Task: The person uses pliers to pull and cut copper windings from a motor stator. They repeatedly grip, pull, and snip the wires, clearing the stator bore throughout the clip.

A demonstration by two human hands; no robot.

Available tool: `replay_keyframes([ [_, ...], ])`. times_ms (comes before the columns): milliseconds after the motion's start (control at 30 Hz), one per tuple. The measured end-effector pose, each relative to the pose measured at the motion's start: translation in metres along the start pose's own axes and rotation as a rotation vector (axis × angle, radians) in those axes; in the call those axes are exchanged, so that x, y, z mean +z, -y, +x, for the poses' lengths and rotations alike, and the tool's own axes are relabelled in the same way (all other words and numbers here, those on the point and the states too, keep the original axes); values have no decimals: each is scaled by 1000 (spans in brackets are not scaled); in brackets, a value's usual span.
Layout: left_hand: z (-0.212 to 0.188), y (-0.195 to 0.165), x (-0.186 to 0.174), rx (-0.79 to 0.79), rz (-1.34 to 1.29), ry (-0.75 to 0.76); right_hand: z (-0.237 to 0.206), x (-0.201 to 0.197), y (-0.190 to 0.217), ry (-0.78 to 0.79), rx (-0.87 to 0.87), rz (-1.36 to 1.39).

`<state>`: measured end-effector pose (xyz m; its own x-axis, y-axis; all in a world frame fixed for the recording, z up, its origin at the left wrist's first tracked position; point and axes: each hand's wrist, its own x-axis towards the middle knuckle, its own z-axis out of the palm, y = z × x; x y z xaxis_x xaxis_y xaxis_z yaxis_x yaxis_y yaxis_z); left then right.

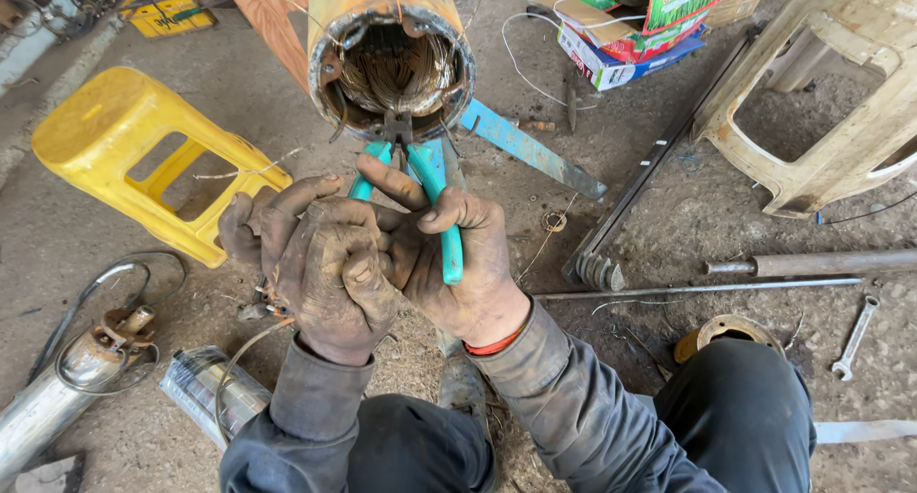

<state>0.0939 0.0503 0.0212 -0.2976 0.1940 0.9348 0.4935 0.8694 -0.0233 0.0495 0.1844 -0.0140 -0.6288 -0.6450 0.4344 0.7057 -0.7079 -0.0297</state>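
Note:
A rusty orange motor cylinder (pixel 382 15) points its open end at me, with copper wire windings (pixel 394 71) packed inside. Teal-handled pliers (pixel 432 182) reach up to its lower rim, jaws at the windings. My right hand (pixel 458 259) is wrapped around the right handle. My left hand (pixel 320 259) is closed over the left handle and presses against the right hand. Both hands are black with grease.
A yellow plastic stool (pixel 143 154) lies tipped at left, a beige one (pixel 841 92) at upper right. On the dirt floor lie a blue metal bar (pixel 535 151), long steel rods (pixel 707 288), a spanner (pixel 853 338), a pump body (pixel 67 388) and cardboard boxes (pixel 630 30).

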Motion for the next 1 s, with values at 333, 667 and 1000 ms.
replay_keyframes([
  [333, 19, 5, 0, -147, -58, -16, 28, -2, -11, -258, -76, 3],
  [667, -22, -7, 6, -58, -259, 174, 22, -59, -2, -366, -28, -246],
  [1000, -108, -67, 19, -257, -379, 128, -50, -35, 33, -452, 141, -1044],
])
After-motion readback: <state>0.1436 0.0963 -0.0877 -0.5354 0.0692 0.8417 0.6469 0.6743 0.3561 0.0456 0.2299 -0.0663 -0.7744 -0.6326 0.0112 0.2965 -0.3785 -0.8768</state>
